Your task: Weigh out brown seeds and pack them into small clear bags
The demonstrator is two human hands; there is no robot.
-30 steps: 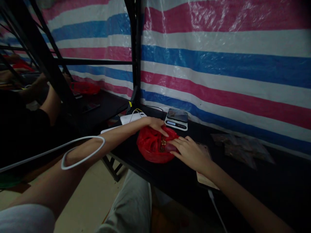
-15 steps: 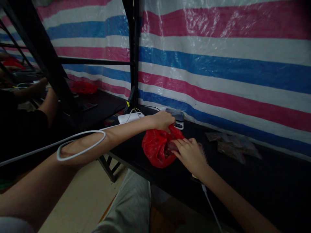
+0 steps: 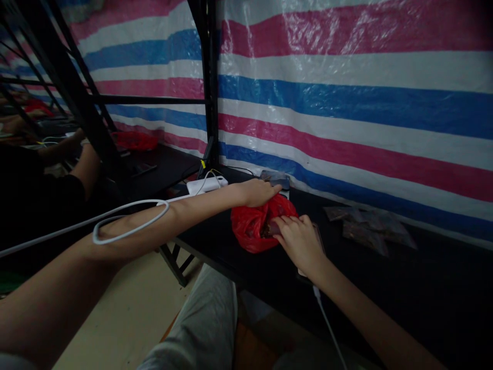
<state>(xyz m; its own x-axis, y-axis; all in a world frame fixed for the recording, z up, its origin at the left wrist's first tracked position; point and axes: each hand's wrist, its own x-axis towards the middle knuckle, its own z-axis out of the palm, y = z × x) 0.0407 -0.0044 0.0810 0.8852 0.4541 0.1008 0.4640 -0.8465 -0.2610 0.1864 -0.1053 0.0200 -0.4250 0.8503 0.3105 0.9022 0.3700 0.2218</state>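
Note:
A red plastic bag (image 3: 250, 234) sits on the black table with its mouth open, and small dark brownish contents show inside. My left hand (image 3: 260, 192) lies over the bag's far rim, palm down, fingers stretched to the right. At the bag's near right side, my right hand (image 3: 298, 239) has its fingers curled around a smooth, dark purplish thing (image 3: 274, 229) at the mouth; its kind is unclear. A phone (image 3: 319, 236) lies partly hidden under my right hand. Behind my left hand is a pale flat device (image 3: 285, 195) with a clear plastic packet (image 3: 275, 178) on it.
Several clear packets with brownish contents (image 3: 367, 228) lie to the right. A white box-like device (image 3: 207, 184) with cables stands at the left. One white cable (image 3: 131, 228) loops at my left forearm; another (image 3: 327, 318) hangs below the phone. A co-worker's arm (image 3: 87, 164) is beyond the black frame (image 3: 210, 103).
My left hand's fingers have straightened from a grip on the bag's rim. The red bag's mouth has spread wider and flatter. My right hand stays at the bag's mouth.

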